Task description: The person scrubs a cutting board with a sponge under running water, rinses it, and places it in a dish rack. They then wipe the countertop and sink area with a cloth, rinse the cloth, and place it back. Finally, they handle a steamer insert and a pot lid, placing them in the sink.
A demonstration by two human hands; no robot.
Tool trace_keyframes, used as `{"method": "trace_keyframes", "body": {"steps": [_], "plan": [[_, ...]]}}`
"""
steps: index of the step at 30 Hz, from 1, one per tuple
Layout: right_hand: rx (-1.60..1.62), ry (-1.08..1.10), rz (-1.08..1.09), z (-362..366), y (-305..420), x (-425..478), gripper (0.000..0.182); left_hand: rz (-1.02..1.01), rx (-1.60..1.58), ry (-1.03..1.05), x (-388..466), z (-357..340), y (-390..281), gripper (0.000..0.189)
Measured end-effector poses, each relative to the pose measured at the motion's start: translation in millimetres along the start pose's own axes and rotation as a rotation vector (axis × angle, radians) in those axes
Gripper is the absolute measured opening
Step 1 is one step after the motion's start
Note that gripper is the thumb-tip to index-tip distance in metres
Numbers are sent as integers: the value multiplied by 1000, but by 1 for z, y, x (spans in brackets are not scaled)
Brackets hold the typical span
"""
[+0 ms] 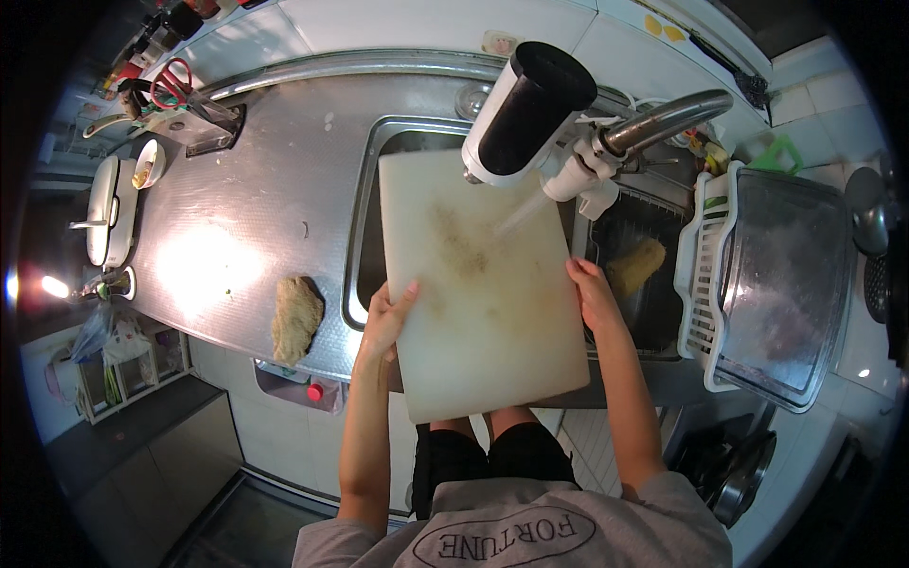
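Observation:
A white plastic cutting board (490,334) with brownish stains is held over the sink basin (369,234). My left hand (388,319) grips its left edge, thumb on top. On the right edge my right hand (593,292) has hold of it the same way. Water streams from the white tap fitting (582,174) onto the board's upper part. The board hides most of the basin beneath it. On the steel counter (263,206), left of my left hand, lies a tan sponge-like cloth (297,319).
A water filter unit (529,113) and a curved metal faucet (667,124) jut over the sink. Right of it, a yellowish scrubber (639,266) sits in a second basin beside a white dish rack (699,277) with a clear lid. A knife block (213,131) holds red-handled scissors.

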State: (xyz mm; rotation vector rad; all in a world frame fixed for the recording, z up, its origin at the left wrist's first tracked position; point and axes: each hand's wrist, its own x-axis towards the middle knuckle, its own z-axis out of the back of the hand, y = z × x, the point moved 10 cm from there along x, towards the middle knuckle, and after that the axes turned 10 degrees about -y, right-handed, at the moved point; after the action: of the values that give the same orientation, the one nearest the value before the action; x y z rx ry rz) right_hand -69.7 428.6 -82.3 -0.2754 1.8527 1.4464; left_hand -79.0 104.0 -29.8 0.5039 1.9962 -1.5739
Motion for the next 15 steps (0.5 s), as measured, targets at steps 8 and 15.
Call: {"method": "trace_keyframes", "body": {"steps": [8, 15], "plan": [[-150, -77, 170, -38, 68, 33, 26, -97, -116, -42, 19, 2, -7, 35], [-180, -106, 191, -40, 73, 28, 33, -12, -170, -42, 44, 5, 24, 36]]}}
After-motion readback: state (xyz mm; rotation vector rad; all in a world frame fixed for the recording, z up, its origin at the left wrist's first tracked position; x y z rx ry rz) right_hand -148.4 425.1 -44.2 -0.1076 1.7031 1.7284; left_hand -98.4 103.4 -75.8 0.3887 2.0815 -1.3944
